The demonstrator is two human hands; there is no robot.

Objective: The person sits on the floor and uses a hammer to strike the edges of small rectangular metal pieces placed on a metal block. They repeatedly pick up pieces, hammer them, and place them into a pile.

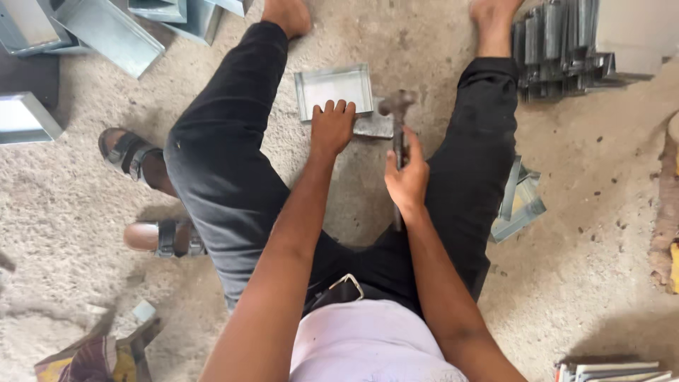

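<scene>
Person sits on a rough concrete floor (594,233), legs spread in black trousers, bare feet toward the top of the view. Left hand (331,127) lies palm down between the legs, fingers (339,107) extended and close together, tips pressing on the near edge of a shallow sheet-metal tray (332,88); it holds the tray down rather than wrapping around it. The tray lies flat on the floor with low folded rims, and its near right corner rests against a small flat metal block (373,126). Right hand (407,177) is closed in a fist around the handle of a hammer (397,106), thumb on top; the head is blurred and sits over the block, just right of the left hand's fingertips. Whether the head touches the metal cannot be told. Folded sheet-metal pieces (520,201) lie by the right knee, a dense stack of bent metal brackets (562,46) at upper right, larger metal boxes (106,28) at upper left. Two sandalled feet (141,159) of another person show at left, beside the left thigh.
</scene>
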